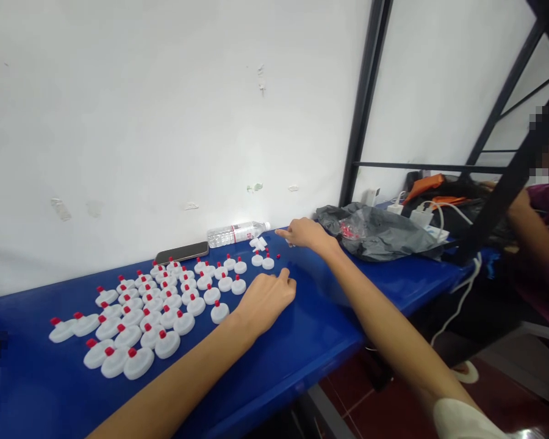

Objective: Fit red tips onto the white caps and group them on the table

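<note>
White red-tipped caps [152, 303] beside loosely curled left hand [266, 299], right hand [305, 233] half-curled, both grips unclear.

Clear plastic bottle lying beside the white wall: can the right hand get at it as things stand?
Probably yes: the right hand is near the white cap of the clear plastic bottle, with nothing visible between them; small white pieces lie in front.

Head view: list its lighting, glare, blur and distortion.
Head view: the white wall is brightly lit, the floor dim; head view: soft sheen on the blue table; head view: the red-tipped white pieces at lower left look stretched, likely by a wide lens; head view: the other person is dim and soft, with blocky pixelation at both side edges.
</note>
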### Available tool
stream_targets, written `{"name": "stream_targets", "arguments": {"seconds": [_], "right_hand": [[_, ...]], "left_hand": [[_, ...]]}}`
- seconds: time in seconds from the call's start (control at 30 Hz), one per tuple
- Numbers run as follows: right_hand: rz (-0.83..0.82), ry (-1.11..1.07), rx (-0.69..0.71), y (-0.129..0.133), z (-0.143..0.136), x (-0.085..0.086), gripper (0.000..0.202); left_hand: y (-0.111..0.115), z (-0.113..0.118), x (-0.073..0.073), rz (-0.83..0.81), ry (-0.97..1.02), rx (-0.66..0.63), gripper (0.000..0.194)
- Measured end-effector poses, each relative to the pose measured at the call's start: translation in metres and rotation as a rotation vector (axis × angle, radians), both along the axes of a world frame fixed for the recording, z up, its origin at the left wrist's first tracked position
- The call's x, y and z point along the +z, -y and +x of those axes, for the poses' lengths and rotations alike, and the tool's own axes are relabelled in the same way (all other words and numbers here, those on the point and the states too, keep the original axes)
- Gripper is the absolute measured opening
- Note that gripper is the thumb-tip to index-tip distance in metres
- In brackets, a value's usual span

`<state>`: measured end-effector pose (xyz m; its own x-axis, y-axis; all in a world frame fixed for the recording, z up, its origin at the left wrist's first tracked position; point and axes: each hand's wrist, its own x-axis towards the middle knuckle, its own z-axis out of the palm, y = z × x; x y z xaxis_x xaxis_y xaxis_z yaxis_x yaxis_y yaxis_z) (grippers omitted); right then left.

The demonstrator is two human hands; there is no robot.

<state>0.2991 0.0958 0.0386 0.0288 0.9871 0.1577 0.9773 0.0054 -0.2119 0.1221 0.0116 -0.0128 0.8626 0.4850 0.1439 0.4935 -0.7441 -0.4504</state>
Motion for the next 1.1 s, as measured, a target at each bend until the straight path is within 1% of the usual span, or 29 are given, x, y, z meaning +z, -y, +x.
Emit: {"name": "stream_targets", "arguments": {"seconds": [0.1,0.17,0.23,0.37,0.43,0.5,0.57,0.63,0.7,0.77,0.83,0.97,1.1], "right_hand": [[0.038,-0.045,0.039,0.0,0.004,0.002,0.064],[0.061,-0.098,0.095,0.0,0.004,0.003,0.063],[0.089,-0.169,0.16,-0.001,0.002,0.004,0.058],[0.112,-0.33,0.313,0.004,-0.011,0.003,0.045],[0.087,-0.393,0.42,0.008,-0.019,0.003,0.041],[0.019,-0.514,0.565,0.013,-0.026,0.003,0.039],[-0.075,-0.685,0.712,0.015,-0.032,0.002,0.039],[-0.152,-0.818,0.814,0.015,-0.036,-0.001,0.04],[-0.181,-0.857,0.848,0.014,-0.039,-0.003,0.041],[-0.184,-0.868,0.855,0.014,-0.041,-0.004,0.044],[-0.168,-0.879,0.85,0.015,-0.043,-0.004,0.047],[-0.173,-0.928,0.854,0.019,-0.045,-0.001,0.047],[-0.178,-1.004,0.881,0.021,-0.048,0.0,0.044]], "left_hand": [[0.0,-0.006,0.004,0.029,0.083,0.01,0.026],[-0.001,-0.015,0.009,0.047,0.138,0.057,0.022],[-0.001,-0.028,0.015,0.056,0.192,0.12,0.019],[-0.003,-0.062,0.025,0.083,0.364,0.234,0.023],[-0.007,-0.076,0.029,0.076,0.507,0.25,0.023],[-0.011,-0.085,0.031,0.053,0.667,0.239,0.023],[-0.016,-0.089,0.033,0.012,0.809,0.212,0.025],[-0.019,-0.089,0.034,-0.061,0.915,0.189,0.028],[-0.02,-0.088,0.033,-0.178,0.982,0.196,0.029],[-0.019,-0.087,0.032,-0.305,1.043,0.212,0.029],[-0.018,-0.086,0.031,-0.392,1.097,0.212,0.026],[-0.015,-0.083,0.033,-0.423,1.144,0.19,0.019],[-0.014,-0.082,0.035,-0.439,1.211,0.18,0.02]]}}
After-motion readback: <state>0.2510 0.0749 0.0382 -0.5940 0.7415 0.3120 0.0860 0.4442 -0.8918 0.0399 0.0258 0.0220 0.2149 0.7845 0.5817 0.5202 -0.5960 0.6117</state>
